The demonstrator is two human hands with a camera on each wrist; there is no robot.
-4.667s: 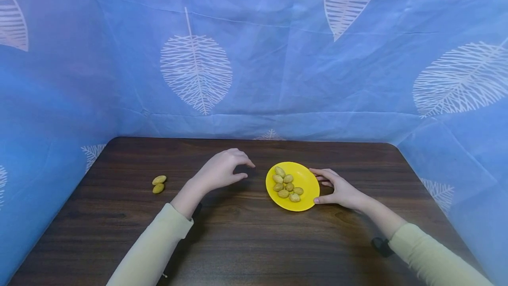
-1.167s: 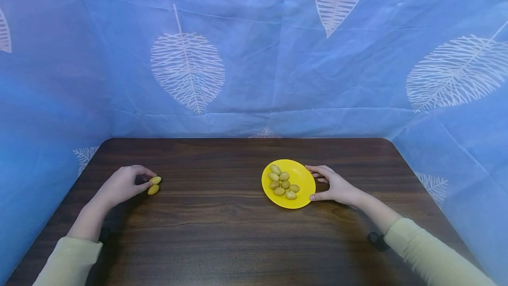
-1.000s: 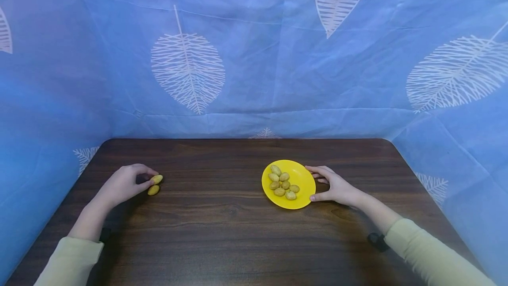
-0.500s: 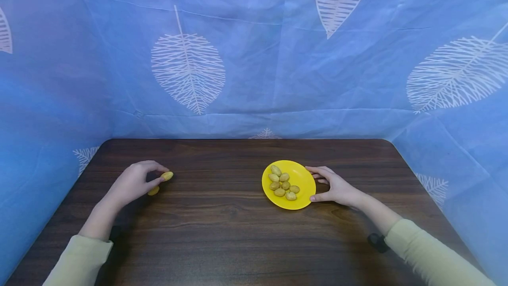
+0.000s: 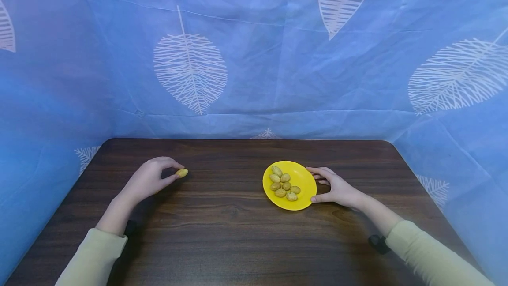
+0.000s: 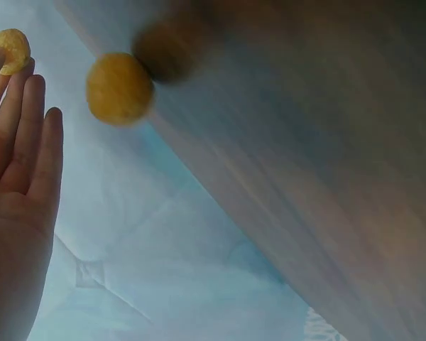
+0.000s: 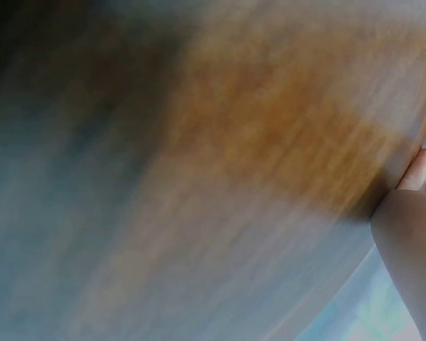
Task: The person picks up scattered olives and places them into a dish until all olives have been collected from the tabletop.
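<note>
In the head view my left hand (image 5: pixel 148 178) pinches a small yellow-green oval piece, like an olive or a nut (image 5: pixel 182 173), between thumb and fingertips above the table's left half. The left wrist view shows that pinched piece (image 6: pixel 13 51) at the fingertips, and another yellow oval piece (image 6: pixel 119 89) lying on the table. My hand almost wholly hides this second piece in the head view. Right of centre sits a round yellow plate (image 5: pixel 304 182) bearing several similar oval pieces (image 5: pixel 286 186). My right hand (image 5: pixel 337 189) holds the plate's right rim, thumb in front and fingers behind.
The dark wood-grain table (image 5: pixel 230 242) has rounded far corners. Blue cloth (image 5: pixel 254 69) with white leaf prints hangs behind it and at both sides. The right wrist view mostly holds blurred tabletop, with part of the right hand at its right edge.
The left hand went from near the plate to the two pieces at far left, took one, and has moved rightward with it. The right hand has stayed at the plate.
</note>
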